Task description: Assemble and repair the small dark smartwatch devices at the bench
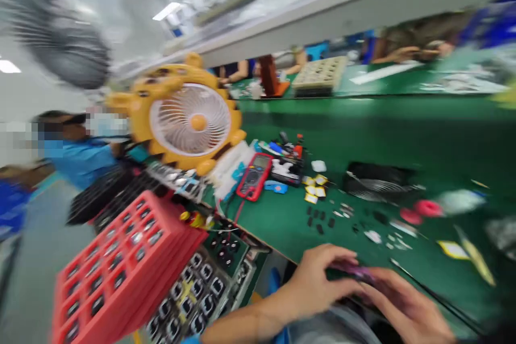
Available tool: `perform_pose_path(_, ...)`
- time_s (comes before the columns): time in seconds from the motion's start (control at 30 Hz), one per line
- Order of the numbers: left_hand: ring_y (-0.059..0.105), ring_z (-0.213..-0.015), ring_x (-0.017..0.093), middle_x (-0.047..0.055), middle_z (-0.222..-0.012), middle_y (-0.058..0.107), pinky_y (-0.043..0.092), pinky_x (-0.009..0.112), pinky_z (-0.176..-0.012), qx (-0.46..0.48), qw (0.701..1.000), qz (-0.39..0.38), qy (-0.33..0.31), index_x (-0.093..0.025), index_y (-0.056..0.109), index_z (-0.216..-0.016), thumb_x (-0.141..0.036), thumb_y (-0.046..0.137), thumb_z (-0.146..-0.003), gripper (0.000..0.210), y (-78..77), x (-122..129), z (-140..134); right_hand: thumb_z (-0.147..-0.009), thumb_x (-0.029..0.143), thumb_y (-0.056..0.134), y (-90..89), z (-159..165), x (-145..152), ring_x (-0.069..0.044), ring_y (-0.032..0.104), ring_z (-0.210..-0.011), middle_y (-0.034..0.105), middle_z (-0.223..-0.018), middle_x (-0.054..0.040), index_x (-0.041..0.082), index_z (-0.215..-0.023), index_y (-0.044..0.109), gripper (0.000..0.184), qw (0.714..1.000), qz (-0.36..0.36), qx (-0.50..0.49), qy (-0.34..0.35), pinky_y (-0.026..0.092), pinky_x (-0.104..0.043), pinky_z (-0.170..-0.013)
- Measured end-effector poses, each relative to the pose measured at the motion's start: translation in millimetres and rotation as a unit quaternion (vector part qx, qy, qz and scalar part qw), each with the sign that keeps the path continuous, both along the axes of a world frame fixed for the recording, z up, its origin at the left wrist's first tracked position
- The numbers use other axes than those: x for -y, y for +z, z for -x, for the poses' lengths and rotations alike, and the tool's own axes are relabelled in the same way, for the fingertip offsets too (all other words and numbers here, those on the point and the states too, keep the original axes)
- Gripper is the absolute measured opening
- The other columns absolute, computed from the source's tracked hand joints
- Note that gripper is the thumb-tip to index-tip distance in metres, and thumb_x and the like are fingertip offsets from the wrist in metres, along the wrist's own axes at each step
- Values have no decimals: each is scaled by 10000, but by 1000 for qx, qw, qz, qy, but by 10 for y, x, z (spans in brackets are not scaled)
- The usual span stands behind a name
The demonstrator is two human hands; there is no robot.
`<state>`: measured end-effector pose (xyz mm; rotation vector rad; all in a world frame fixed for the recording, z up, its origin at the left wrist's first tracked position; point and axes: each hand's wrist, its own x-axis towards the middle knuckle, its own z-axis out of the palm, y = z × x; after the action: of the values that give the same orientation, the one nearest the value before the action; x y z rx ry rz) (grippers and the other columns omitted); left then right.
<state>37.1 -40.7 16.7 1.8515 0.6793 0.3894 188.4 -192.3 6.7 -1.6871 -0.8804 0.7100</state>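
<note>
My left hand [316,282] is at the near edge of the green bench, with its thumb and fingers closed on a small dark purple piece [360,273]. From the other side, my right hand [403,301] pinches the same piece. It is blurred and mostly covered by fingers, so its kind does not show. Just beyond my hands lie several small black parts [320,215] and little white-and-yellow squares [315,189]. A thin black cable [435,295] runs along the bench beside my right hand.
At left, red foam trays [149,247] stand stacked beside a clear tray of parts [197,290]. A yellow fan [193,118] and a red multimeter [255,176] are farther back. Pink rolls [428,208], a black bag [374,180] and tweezers [475,258] lie right. A person [80,156] sits far left.
</note>
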Motion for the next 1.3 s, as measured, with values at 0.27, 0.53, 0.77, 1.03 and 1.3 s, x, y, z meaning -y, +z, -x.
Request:
perform_pose_path(0.27,969,-956,305,67,-1098,1010,846,438,-915,-39,992,1,-122,-320,1014,-1214,-335,803,-1078,252,142,-385,-155,-1202,293,707,199,-398,464,-374,930,-976,951,-1097,-97,369,-1174,924,232,962,32,249,-107,862,-541,-901)
perform_pose_path(0.53,954,-1080,339,89,-1252,1005,857,556,-1089,-67,975,-121,-173,-332,994,-1317,-351,806,-1127,268,65,-441,-261,-1212,200,695,166,-674,690,-334,810,-828,851,-882,-77,292,-922,800,323,923,115,355,-98,702,-444,-718)
perform_pose_path(0.77,933,-1327,325,58,-1424,970,832,520,-1184,-70,958,-231,-155,-356,930,-1452,-244,721,-1167,371,33,-348,-122,-1293,406,672,364,-446,582,-249,841,-683,896,-897,-33,278,-1135,815,249,967,6,158,-201,750,-339,-660)
perform_pose_path(1.03,955,-1222,321,77,-1358,936,843,476,-1111,-98,950,-211,-208,-321,937,-1440,-175,663,-1146,428,209,-446,-294,-1270,591,771,301,-460,649,-303,946,-770,958,-896,-94,290,-954,933,465,982,-32,92,-164,806,-376,-728)
perform_pose_path(1.3,891,-972,234,5,-1237,907,798,396,-1019,-165,940,-138,-264,-332,910,-1129,-168,688,-1080,281,491,-568,-544,-1171,374,813,353,-317,558,-304,942,-794,955,-914,-79,288,-966,944,258,980,-41,53,-188,812,-378,-751)
